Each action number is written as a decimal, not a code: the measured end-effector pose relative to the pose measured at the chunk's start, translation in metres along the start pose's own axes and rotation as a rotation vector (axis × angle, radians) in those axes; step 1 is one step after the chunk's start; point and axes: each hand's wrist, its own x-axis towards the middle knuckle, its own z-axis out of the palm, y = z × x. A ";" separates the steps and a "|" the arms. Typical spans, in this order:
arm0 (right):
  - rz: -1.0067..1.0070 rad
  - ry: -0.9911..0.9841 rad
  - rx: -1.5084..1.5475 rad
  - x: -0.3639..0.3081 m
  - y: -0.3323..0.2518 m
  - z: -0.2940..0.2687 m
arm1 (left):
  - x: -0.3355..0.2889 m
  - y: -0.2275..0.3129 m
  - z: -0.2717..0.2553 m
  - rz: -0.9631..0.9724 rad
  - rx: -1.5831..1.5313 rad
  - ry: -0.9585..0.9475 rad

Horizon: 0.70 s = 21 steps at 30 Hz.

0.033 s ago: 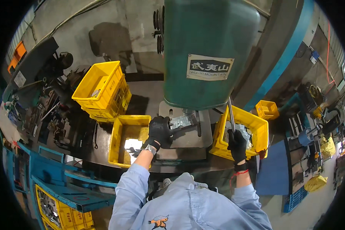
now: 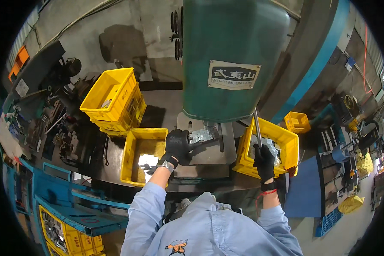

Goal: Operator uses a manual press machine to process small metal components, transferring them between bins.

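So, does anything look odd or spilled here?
I see no clear spill or damage. One oddity: a white patch inside the bin beside the left hand, far brighter than its surroundings; perhaps glare, I can't tell.

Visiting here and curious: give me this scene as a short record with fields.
Left hand: black glove, at the metal block; grip unclear
Right hand: black glove, closed around the lever
Machine: green, above the work plate
Left box: yellow
Right box: yellow, holding metal pieces
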 end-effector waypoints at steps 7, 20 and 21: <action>-0.003 -0.023 -0.116 -0.006 -0.020 -0.008 | 0.006 -0.007 0.015 -0.074 -0.023 -0.018; 0.079 -0.087 -0.102 -0.016 -0.076 -0.028 | -0.006 -0.007 0.023 -0.004 -0.052 0.207; 0.159 -0.094 -0.071 -0.015 -0.076 -0.027 | -0.004 -0.007 0.026 -0.002 -0.045 0.207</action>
